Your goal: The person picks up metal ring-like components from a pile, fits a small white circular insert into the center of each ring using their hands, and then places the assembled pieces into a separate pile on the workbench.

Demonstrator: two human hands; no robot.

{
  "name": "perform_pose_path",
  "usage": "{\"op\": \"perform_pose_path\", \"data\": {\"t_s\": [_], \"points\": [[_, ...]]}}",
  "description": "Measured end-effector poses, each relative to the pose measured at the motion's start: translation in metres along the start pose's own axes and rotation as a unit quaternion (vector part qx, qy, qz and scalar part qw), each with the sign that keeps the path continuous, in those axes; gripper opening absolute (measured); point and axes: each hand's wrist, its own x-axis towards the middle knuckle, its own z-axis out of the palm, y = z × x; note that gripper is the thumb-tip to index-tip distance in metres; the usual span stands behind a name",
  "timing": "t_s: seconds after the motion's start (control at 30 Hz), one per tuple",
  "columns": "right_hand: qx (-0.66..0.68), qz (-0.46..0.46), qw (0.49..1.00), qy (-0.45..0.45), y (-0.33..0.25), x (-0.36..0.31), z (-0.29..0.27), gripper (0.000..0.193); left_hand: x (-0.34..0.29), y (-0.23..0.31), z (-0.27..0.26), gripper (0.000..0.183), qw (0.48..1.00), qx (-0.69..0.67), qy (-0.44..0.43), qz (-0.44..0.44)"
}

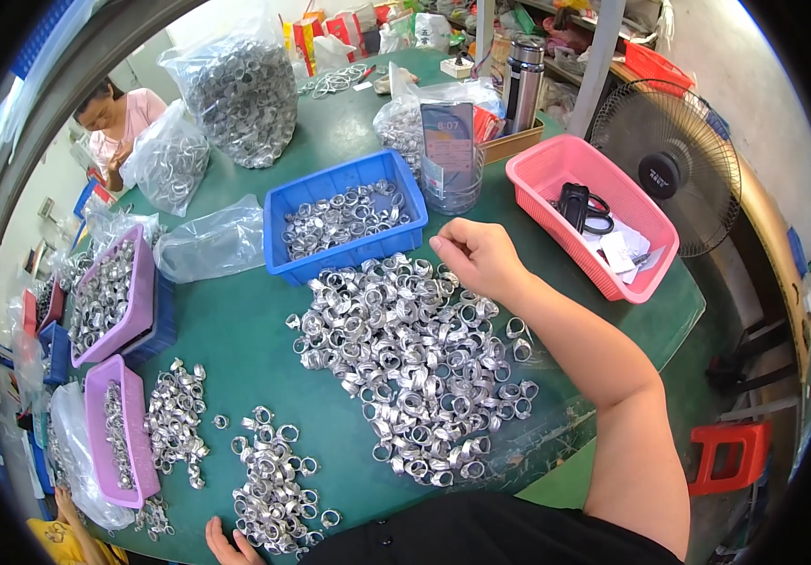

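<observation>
My right hand (482, 256) is over the far right edge of a large heap of silver metal rings (415, 367), near the right front corner of a blue bin (283, 268). Its fingers are curled together; what they hold, if anything, is hidden. Inside the bin lies a loose layer of rings (344, 218). At the bottom edge, only the fingers of my left hand (229, 544) show, stretched out beside a smaller pile of rings (273, 485). Another small pile (176, 414) lies farther left.
A phone (448, 141) stands behind the blue bin. On the right are a pink basket (556, 235) with scissors, a fan (666, 169) and a red stool (730, 457). Purple baskets (149, 461) of rings and clear bags (243, 104) stand left. Another person (128, 118) sits far left.
</observation>
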Motion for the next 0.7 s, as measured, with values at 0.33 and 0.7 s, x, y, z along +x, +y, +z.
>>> {"op": "perform_pose_path", "data": {"t_s": [0.33, 0.7], "points": [[0.537, -0.304, 0.785, -0.061, -0.111, -0.032, -0.086, 0.059, 0.0, 0.004, 0.001, 0.036, 1.0, -0.012, 0.003, -0.008], [0.644, -0.428, 0.627, -0.09, -0.221, -0.089, -0.113, 0.038, 0.002, 0.0, 0.002, 0.036, 0.998, -0.009, 0.018, 0.053]]}}
